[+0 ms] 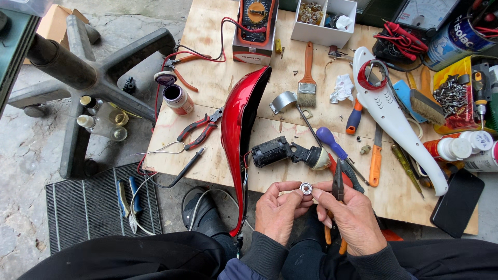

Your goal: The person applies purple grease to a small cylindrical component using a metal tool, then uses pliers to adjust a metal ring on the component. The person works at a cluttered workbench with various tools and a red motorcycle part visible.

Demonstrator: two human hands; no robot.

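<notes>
A plywood desk (218, 161) filled the frame. At lower centre, the left hand (278, 211) and right hand (353, 218) together pinched a small ring (306, 188); the right also gripped pliers (338, 182). Beyond lay a black motor (275, 151) and a red cover (239, 129).

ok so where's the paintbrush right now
In the head view the paintbrush lies on the plywood table, centre-top, just right of the red shell and below the white parts box.

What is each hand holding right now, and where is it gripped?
Both hands pinch a small round metal ring by its rim, between left hand and right hand fingertips. The right hand also holds orange-handled pliers by the handles.
</notes>
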